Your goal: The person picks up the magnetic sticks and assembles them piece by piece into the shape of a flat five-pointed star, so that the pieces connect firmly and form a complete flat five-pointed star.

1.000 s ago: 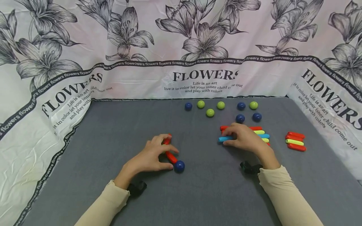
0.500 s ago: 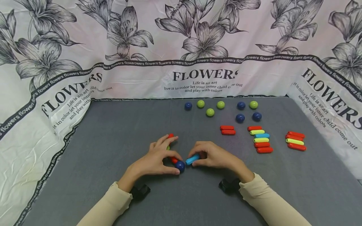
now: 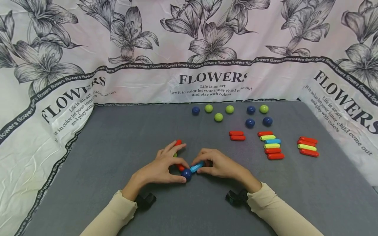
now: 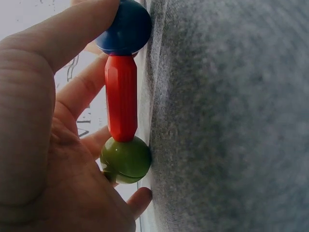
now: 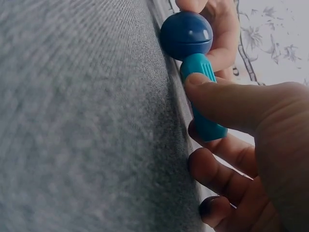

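My left hand (image 3: 161, 166) pinches a dark blue ball (image 4: 126, 29) between thumb and a finger. From that ball a red stick (image 4: 121, 96) runs to a green ball (image 4: 126, 159), joined end to end; another red stick (image 3: 178, 142) shows beyond the fingers in the head view. My right hand (image 3: 218, 164) pinches a light blue stick (image 5: 206, 116) between thumb and fingers. Its tip meets the blue ball in the right wrist view; whether it is attached, I cannot tell. The left hand covers part of the red and green chain in the head view.
Several loose blue balls (image 3: 249, 123) and green balls (image 3: 218, 117) lie along the back of the grey table (image 3: 206, 209). Two red sticks (image 3: 237, 135), a mixed column of sticks (image 3: 272, 146) and another group (image 3: 308, 147) lie at the right. A flowered cloth (image 3: 141, 85) hangs behind.
My right hand has taken a light blue stick from the sticks at the right and brought it left to the blue ball. My left hand has closed its thumb and finger on that ball.
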Available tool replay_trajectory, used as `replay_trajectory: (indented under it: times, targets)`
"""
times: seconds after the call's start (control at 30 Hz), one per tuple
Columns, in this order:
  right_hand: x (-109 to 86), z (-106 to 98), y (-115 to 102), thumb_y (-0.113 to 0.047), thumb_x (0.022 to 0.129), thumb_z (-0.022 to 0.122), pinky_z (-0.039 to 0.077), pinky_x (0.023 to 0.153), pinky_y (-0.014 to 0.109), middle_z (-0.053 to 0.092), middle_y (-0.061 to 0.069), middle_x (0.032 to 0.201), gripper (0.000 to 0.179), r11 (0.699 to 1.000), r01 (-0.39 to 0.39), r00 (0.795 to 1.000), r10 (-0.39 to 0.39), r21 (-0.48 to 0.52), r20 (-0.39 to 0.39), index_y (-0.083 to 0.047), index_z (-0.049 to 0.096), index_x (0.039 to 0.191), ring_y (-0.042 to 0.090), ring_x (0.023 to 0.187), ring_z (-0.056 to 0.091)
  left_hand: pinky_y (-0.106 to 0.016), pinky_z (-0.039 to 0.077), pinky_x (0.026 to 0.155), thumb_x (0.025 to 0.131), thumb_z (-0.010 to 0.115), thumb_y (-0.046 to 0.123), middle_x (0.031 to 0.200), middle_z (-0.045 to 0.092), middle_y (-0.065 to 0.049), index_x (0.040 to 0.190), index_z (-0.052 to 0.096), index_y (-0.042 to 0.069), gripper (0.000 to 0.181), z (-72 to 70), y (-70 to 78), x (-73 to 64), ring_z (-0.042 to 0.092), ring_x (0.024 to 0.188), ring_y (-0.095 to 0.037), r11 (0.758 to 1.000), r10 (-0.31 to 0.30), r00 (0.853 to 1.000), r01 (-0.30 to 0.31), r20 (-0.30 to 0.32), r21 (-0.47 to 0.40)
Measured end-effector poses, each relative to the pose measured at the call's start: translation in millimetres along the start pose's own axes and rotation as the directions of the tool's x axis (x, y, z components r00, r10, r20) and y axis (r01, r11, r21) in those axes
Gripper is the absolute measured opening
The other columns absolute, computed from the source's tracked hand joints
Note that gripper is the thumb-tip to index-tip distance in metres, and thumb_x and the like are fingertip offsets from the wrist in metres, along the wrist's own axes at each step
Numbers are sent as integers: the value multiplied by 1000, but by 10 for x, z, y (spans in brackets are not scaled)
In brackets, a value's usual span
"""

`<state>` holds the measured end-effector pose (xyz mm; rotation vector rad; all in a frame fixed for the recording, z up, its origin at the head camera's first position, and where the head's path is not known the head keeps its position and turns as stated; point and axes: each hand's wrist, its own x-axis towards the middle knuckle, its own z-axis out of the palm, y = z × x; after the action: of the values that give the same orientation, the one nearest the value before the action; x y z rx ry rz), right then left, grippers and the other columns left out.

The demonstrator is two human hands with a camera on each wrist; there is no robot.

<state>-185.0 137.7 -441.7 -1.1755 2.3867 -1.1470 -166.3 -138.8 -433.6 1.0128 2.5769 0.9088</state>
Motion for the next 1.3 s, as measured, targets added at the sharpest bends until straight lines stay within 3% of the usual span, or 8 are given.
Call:
replay_trajectory:
  times: [0.47,0.67,0.77,0.87,1.07,1.3]
  targets:
    - [2,13,13,-19,93,76,51,68,25,65,-6,101,23,1000,13,1000,-13,-14,6,-23,75,115,4,76,54,-69,15,116,84,81,48,169,25,-6,109,71,44,28,-2,-1,-6,2,159,-41,1000,-3,1000,4,13,-6]
    - [-5,-41,17,-22,93,76,50,67,25,67,-2,106,27,999,11,1000,-12,31,25,-20,74,120,7,75,55,-69,14,116,84,80,50,169,25,-6,111,71,44,29,0,-12,-8,2,159,-41,1000,-1,1000,1,10,-13]
    - [-38,-152,68,-22,94,75,50,66,25,68,3,110,31,998,7,1000,-7,69,0,-16,72,125,11,74,57,-68,15,117,84,80,51,169,24,-5,115,70,44,33,-6,-14,-6,4,159,-40,1000,-10,1000,10,10,-23]
    - [-98,-304,147,-18,94,74,51,69,26,69,8,112,32,996,-17,997,24,89,-80,-12,71,126,14,78,58,-68,14,118,85,78,52,170,22,-3,121,69,42,39,-11,-12,0,6,158,-38,999,-31,999,31,8,-38]
    - [-219,-564,263,-13,92,76,51,72,27,71,12,112,29,994,-104,955,112,44,-273,-8,72,121,16,84,61,-69,13,118,91,73,49,170,21,-5,128,67,34,40,-33,-18,-4,13,157,-35,996,-78,996,77,-46,-33]
    - [-305,-693,439,-13,92,76,45,66,26,70,8,100,25,979,-201,860,161,-31,-484,-7,74,116,16,76,55,-66,17,116,97,65,48,168,28,-9,136,63,29,43,-63,-39,-25,17,156,-37,982,-183,980,185,-83,25]
